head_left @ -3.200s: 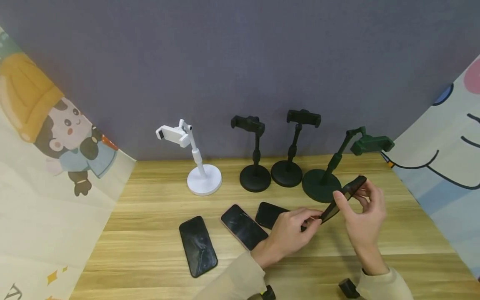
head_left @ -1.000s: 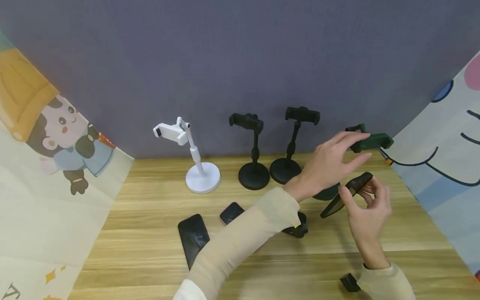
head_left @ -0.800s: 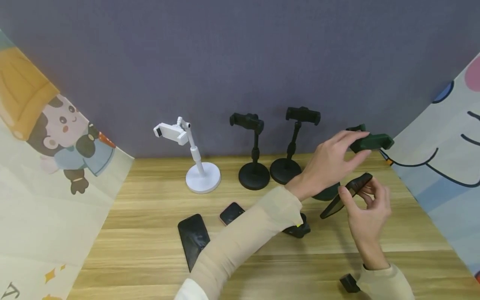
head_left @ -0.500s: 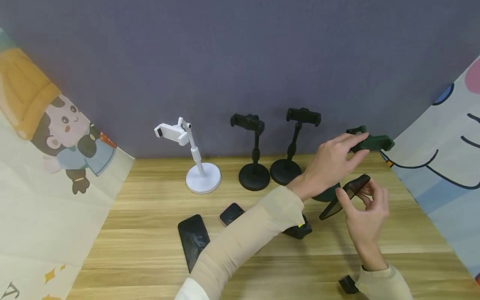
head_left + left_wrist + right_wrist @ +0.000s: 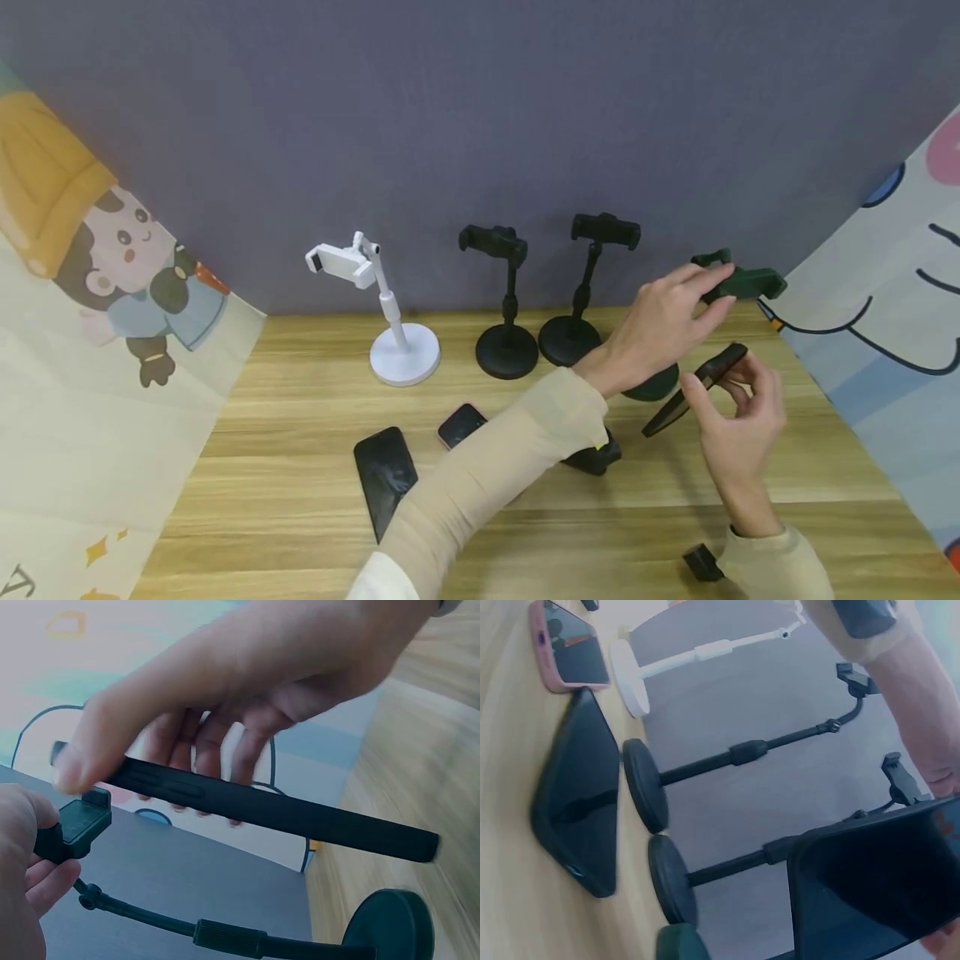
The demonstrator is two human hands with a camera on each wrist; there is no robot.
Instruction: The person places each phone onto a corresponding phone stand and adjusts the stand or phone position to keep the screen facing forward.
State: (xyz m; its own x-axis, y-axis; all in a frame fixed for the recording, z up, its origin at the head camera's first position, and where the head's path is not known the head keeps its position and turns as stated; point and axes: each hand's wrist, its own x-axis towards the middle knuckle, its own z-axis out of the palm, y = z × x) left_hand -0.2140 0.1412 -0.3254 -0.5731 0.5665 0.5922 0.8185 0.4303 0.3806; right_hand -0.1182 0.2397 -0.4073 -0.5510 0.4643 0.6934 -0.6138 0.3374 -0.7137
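My left hand (image 5: 660, 325) pinches the left end of the phone clamp (image 5: 750, 284) on a dark green phone stand, thumb below and fingers above. The left wrist view shows this clamp (image 5: 79, 825) between thumb and fingers, with the stand's round base (image 5: 390, 930) at lower right. Just below and in front of the clamp, my right hand (image 5: 738, 425) holds a black phone (image 5: 693, 390) tilted, gripping its edges between thumb and fingers. The right wrist view shows the dark screen of that phone (image 5: 877, 885). My left forearm hides part of the green stand's base and pole.
A white stand (image 5: 405, 354) and two black stands (image 5: 507, 350) (image 5: 572, 337) line the back by the grey panel. Phones lie in front: a black one (image 5: 384, 475), a pink-edged one (image 5: 461, 425), and another black phone (image 5: 585, 795) mostly under my left sleeve.
My left hand has let go of the phone's lower end and moved up to the green stand's clamp. The right hand keeps holding the phone. Over the last second both hands hardly move.
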